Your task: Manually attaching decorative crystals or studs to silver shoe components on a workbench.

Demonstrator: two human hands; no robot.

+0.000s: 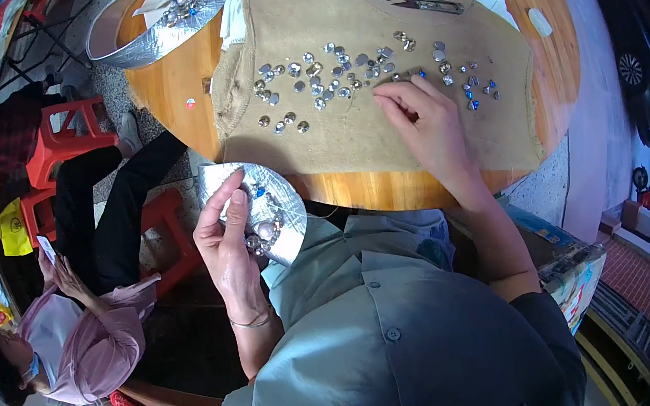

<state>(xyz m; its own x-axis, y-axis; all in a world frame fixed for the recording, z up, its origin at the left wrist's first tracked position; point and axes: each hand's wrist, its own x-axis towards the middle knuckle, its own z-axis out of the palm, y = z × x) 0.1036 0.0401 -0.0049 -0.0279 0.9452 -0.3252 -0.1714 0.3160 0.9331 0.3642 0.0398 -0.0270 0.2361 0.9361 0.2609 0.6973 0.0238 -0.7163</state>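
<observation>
My left hand (224, 244) grips a curved silver piece (284, 188) between thumb and fingers, off the table's near edge. Pearls, clear stones and blue stones (265, 230) cluster on its face. Over the tan cloth (334, 147) is my right hand (430, 121), its thumb and fingertips pinched together; anything between them is too small to make out. Loose clear and grey rhinestones (318, 90) lie scattered to the left of that hand. To its right sits a small group of blue stones (474, 105).
On the wooden table (164, 85), thread snips (426, 2) lie on the cloth's far side. A silver band with beads (132, 54) stands at the far left. A pale oval piece (539, 22) rests at right. Left of me, a seated person (93, 333) holds a phone, near red stools (70, 145).
</observation>
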